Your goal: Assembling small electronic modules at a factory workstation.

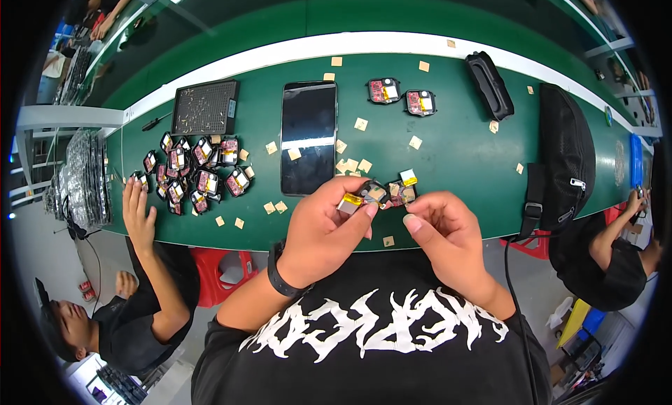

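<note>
Close to the table's near edge, my left hand (323, 221) is closed with thumb and fingers around a small black watch-like case (374, 193). A silver battery with yellow tape (350, 203) sticks out by the left thumb. On the other side, my right hand (449, 231) has thumb and forefinger brought together at the lower edge of a red circuit board (397, 193). A white block with yellow tape (408, 177) stands up from that board. How the board joins the case is hidden by the fingers.
Several similar opened cases (203, 154) are piled on the left, near a co-worker's hand (138, 212). Behind lie a black tray (205, 107), a large phone (309, 139) and two opened cases (383, 91). A black shell (490, 86) and black bag (565, 153) lie right. Small tan squares (360, 124) are scattered around.
</note>
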Demonstrator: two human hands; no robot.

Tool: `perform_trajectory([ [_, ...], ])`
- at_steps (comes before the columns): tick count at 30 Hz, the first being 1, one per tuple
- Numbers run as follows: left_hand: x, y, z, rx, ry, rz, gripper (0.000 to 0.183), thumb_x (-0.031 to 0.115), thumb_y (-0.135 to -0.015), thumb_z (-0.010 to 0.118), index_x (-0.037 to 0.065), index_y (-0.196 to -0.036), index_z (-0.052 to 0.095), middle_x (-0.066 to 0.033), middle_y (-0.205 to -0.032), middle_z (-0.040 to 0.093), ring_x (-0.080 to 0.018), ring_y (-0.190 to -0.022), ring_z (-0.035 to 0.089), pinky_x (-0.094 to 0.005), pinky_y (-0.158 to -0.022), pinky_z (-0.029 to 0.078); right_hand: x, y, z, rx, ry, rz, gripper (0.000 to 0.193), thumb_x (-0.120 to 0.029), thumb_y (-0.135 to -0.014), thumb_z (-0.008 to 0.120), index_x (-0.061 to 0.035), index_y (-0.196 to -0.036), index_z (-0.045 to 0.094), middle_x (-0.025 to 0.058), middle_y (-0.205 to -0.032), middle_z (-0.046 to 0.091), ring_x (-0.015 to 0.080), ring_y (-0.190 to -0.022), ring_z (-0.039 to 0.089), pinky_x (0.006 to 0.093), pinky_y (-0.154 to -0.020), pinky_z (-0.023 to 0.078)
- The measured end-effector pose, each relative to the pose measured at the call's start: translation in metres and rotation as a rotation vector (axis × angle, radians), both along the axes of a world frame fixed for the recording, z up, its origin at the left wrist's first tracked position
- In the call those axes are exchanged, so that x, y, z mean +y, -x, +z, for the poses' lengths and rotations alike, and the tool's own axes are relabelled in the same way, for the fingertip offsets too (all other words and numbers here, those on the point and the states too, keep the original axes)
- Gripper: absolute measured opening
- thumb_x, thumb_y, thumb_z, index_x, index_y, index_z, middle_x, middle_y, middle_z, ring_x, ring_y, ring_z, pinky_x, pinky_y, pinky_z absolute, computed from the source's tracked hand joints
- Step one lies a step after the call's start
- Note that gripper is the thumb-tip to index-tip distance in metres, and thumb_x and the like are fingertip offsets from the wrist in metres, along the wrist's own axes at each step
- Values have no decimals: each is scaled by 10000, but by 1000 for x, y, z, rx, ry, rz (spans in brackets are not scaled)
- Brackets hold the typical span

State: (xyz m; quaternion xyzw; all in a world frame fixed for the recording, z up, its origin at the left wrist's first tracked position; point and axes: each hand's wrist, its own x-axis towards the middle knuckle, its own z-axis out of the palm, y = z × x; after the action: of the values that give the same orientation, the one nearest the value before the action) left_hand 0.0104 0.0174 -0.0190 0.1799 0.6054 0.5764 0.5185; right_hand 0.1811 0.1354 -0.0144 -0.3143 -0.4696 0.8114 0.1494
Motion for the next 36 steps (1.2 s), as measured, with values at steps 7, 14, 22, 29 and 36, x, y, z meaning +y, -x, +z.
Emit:
perform_trajectory([
  [7,-3,32,26,345,-129,83,360,-51,-949,642,-47,-1304,580,-81,-1070,651,-120,-791,658,-245,-697,559,23,17,7,-520,-1213,135,575,-281,-820,835,-70,-1294,587,138,-1104,557,356,-856,664,427,-689,550],
  [14,-4,103,115,984,-443,513,362,-54,-876,749,-45,-1212,616,-132,-1166,682,-164,-1008,685,-297,-889,558,7,3,-4,-547,-1252,312,608,-326,-786,851,-88,-1279,587,149,-1090,532,365,-833,646,447,-666,542],
  [22,48,168,269,1480,-807,602,264,-56,-916,691,-51,-1170,619,-83,-1080,675,-144,-913,663,-276,-834,549,1,-2,-1,-611,-1148,309,573,-347,-852,786,-136,-1335,561,169,-1227,558,438,-1007,638,515,-793,550],
  [29,133,218,351,1688,-341,437,325,245,-814,782,-16,-1002,733,-110,-770,696,-194,-727,650,-315,-696,502,0,0,-10,-572,-1194,231,580,-330,-877,752,-152,-1376,517,192,-1314,539,458,-1058,629,541,-828,545],
  [36,185,226,364,1718,-51,258,326,314,-772,804,37,-940,768,-121,-810,721,-220,-770,677,-353,-731,525,-5,-5,-13,-508,-1229,124,482,-262,-889,713,-146,-1329,552,190,-1316,567,450,-1037,644,517,-818,551],
])
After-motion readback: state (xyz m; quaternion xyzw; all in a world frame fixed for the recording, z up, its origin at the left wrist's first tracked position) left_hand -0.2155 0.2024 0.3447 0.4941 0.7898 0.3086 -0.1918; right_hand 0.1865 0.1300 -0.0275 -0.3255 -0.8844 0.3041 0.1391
